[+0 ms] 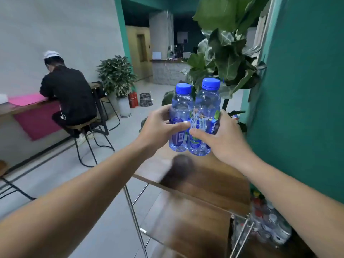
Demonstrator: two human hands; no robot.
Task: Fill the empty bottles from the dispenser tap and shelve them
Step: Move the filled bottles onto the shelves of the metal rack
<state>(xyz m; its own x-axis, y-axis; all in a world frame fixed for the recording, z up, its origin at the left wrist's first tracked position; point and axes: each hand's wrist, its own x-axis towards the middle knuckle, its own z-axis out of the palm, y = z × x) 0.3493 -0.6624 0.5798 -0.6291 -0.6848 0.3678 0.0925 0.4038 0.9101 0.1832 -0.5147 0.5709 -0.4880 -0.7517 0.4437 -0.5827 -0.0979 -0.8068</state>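
Two clear plastic bottles with blue caps are held upright side by side in the air above a wooden shelf top. My left hand grips the left bottle around its label. My right hand grips the right bottle, which has a picture label. The two bottles touch each other. No dispenser tap is in view.
A metal-framed rack with wooden shelves stands below my hands against a green wall. Several bottles lie in a heap at its right. A large leafy plant rises behind. A person sits at a counter on the left.
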